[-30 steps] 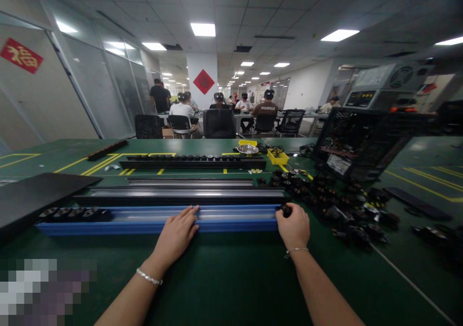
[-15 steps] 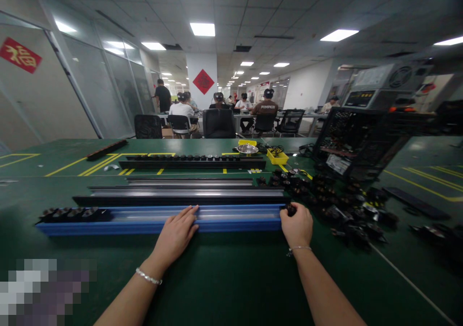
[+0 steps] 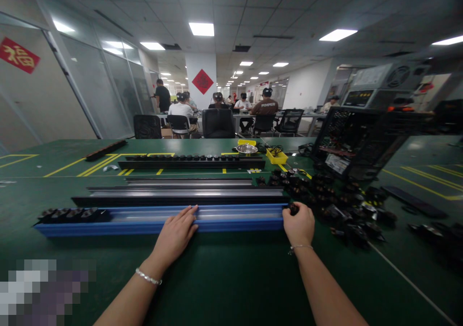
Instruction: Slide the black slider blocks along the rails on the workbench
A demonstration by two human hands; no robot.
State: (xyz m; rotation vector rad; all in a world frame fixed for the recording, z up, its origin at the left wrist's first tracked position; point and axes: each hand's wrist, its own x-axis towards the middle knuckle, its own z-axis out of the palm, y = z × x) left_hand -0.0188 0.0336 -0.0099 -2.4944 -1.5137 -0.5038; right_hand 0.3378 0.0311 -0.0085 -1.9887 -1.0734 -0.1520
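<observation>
A long blue channel rail [image 3: 231, 224] lies crosswise on the green table in front of me. Several small black parts [image 3: 74, 214] with metallic tops sit in a row inside its left end. My left hand [image 3: 180, 229] rests on the middle of the rail, fingers stretched across the channel. At the rail's right end, my right hand [image 3: 299, 223] pinches a small black part [image 3: 293, 209], mostly covered by the fingers. Whether that part sits inside the channel or just beyond its end, I cannot tell.
Behind the blue rail lie black rails [image 3: 181, 199], then another rail [image 3: 195, 164] filled with black parts. A pile of black parts [image 3: 358, 210] spreads to the right. Farther back are a yellow tray [image 3: 277, 158], a metal dish [image 3: 246, 149] and an open computer case [image 3: 347, 142].
My right hand has moved slightly to the right with the small black part. My left hand stays in place on the rail.
</observation>
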